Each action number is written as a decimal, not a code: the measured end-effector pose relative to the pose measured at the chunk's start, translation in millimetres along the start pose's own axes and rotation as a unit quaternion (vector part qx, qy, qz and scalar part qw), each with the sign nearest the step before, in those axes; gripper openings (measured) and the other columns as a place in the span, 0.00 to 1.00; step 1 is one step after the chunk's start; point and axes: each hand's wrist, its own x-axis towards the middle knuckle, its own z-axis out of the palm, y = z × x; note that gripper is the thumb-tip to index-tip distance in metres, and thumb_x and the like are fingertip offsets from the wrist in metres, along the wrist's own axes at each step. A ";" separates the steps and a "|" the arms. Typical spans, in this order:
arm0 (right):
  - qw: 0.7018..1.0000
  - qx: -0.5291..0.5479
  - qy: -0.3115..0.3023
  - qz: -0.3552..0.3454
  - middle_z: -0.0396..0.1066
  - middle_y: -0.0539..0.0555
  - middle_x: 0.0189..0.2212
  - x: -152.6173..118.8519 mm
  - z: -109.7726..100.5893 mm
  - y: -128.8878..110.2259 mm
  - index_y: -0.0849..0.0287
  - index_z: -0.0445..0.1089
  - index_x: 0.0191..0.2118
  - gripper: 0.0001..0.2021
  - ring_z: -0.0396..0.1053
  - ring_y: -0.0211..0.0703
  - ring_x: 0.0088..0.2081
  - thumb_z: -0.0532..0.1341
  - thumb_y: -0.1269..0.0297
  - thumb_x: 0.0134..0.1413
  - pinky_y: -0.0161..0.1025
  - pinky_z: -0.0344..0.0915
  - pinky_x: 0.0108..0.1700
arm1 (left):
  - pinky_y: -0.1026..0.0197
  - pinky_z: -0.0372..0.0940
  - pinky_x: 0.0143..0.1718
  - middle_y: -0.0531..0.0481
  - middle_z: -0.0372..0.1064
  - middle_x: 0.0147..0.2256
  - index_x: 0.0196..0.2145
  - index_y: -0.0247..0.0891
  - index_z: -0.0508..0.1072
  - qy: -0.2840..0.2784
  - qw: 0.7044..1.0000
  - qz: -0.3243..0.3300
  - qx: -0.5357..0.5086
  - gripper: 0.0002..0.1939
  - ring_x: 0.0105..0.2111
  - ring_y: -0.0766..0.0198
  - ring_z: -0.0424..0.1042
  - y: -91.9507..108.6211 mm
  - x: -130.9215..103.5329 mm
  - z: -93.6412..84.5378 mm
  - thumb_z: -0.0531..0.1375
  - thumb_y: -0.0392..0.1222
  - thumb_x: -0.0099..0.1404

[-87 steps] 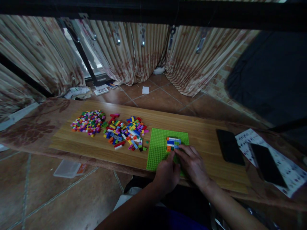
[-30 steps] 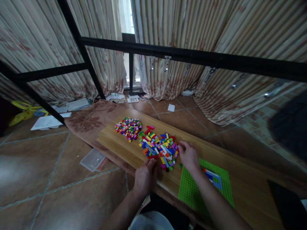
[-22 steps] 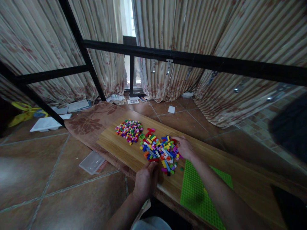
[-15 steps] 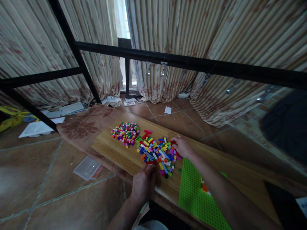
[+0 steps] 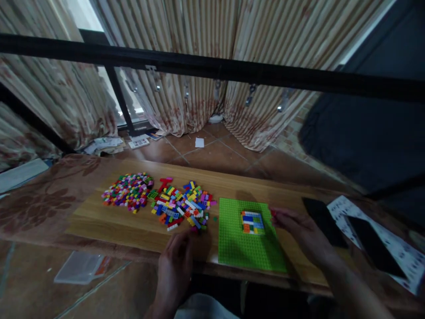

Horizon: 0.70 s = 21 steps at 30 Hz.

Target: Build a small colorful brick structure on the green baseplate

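My right hand [image 5: 294,223] pinches a small red brick [image 5: 273,213] over the right edge of the green baseplate [image 5: 232,248]. On the baseplate sits a block of blue, white, orange and green bricks [image 5: 253,222]. My left hand [image 5: 175,257] is curled at the table's front edge, just below a pile of mixed bricks [image 5: 181,204]; whether its fingers hold anything is hidden. A second pile of smaller bricks [image 5: 128,190] lies farther left on the wooden board [image 5: 96,219].
A black phone-like slab [image 5: 375,246] lies on a printed sheet [image 5: 341,208] at the right, beside a dark flat object [image 5: 323,221]. A clear plastic lid [image 5: 78,267] is on the floor. A black metal rail [image 5: 199,64] crosses in front of the curtains.
The view has turned right. My right hand has moved from the brick pile to the baseplate's right side with a red brick. My left hand stays near the front edge.
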 end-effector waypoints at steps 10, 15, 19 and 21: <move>0.960 -0.194 -0.064 -0.189 0.71 0.56 0.52 -85.4 55.7 2.7 0.52 0.59 0.61 0.30 0.71 0.46 0.50 0.55 0.75 0.50 0.46 0.70 0.50 | 0.67 0.63 0.27 0.49 0.74 0.31 0.38 0.35 0.75 -0.270 0.900 -0.173 -0.296 0.11 0.27 0.66 0.69 64.8 -36.8 98.8 0.60 0.42 0.57; 0.973 -0.155 -0.047 -0.167 0.71 0.54 0.51 -90.0 48.5 8.1 0.49 0.57 0.62 0.30 0.70 0.45 0.50 0.56 0.73 0.52 0.47 0.68 0.52 | 0.66 0.62 0.28 0.49 0.72 0.29 0.35 0.33 0.75 -0.251 0.869 -0.230 -0.360 0.12 0.26 0.68 0.68 74.4 -32.3 107.1 0.63 0.44 0.55; 0.987 -0.088 -0.026 -0.128 0.72 0.52 0.47 -86.4 38.8 8.7 0.49 0.67 0.53 0.19 0.71 0.45 0.48 0.61 0.65 0.54 0.44 0.69 0.50 | 0.63 0.65 0.35 0.46 0.73 0.36 0.41 0.35 0.74 -0.263 0.826 -0.240 -0.437 0.17 0.34 0.63 0.71 75.9 -29.7 108.4 0.64 0.46 0.55; 0.988 -0.064 -0.046 -0.133 0.72 0.52 0.45 -85.0 36.4 8.1 0.49 0.70 0.48 0.13 0.71 0.43 0.47 0.60 0.63 0.56 0.42 0.69 0.49 | 0.62 0.65 0.36 0.47 0.72 0.36 0.44 0.36 0.73 -0.270 0.812 -0.250 -0.453 0.19 0.34 0.62 0.71 74.2 -29.9 109.9 0.65 0.46 0.55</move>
